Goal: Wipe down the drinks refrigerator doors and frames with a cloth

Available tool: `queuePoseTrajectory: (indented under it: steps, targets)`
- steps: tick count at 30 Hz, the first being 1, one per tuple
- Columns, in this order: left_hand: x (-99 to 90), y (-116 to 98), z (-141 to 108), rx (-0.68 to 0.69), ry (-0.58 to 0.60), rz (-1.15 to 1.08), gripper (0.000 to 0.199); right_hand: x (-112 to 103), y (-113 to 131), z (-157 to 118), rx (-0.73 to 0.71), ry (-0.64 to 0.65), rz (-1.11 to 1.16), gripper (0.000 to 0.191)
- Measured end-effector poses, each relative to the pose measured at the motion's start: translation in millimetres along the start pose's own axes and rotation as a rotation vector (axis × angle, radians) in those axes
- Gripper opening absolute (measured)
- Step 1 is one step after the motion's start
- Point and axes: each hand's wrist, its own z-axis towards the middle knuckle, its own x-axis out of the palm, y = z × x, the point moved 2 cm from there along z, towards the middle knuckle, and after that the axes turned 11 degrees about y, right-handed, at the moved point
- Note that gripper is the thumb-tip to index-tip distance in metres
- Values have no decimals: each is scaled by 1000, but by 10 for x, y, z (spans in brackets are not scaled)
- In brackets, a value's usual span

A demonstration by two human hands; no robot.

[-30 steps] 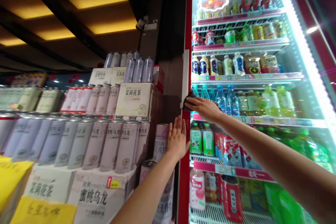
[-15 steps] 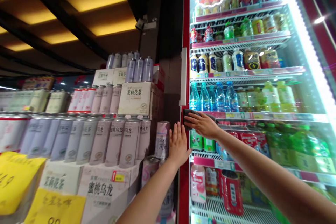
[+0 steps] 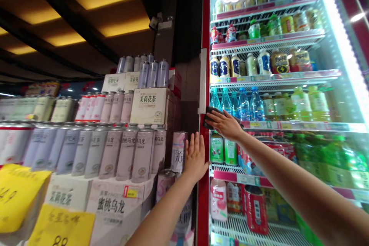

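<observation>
A tall drinks fridge with a red frame [image 3: 204, 207] and a glass door stands at the right, its shelves full of bottles and cans. My right hand [image 3: 226, 125] presses a dark cloth [image 3: 211, 117] against the left edge of the door, just below the white handle [image 3: 203, 80]. Its fingers lie over the cloth and point left. Lower and to the left, my left hand [image 3: 196, 157] rests with spread fingers on the red frame's edge, holding nothing. The underside of each palm is hidden.
Left of the fridge, rows of tall cans [image 3: 112, 152] stand on stacked cartons [image 3: 115, 207]. Yellow price signs [image 3: 62, 225] hang at the lower left. A can [image 3: 178, 152] stands close beside my left hand. A dark pillar [image 3: 167, 42] rises behind.
My right hand and the dark cloth have moved a little upward along the door's edge, closer to the handle. My left hand has stayed in nearly the same place. The view has shifted slightly.
</observation>
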Motion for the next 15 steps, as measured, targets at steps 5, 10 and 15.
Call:
queuePoseTrajectory:
  steps: [5, 10, 15]
  targets:
    - [-57, -19, 123, -26, -52, -2, 115, 45, 146, 136, 259, -104, 37, 48]
    - [-22, -135, 268, 7, -82, -30, 113, 28, 5, -134, -158, 41, -46, 43]
    - [1, -287, 450, 81, -58, -52, 116, -43, -674, -882, 374, -161, -78, 50]
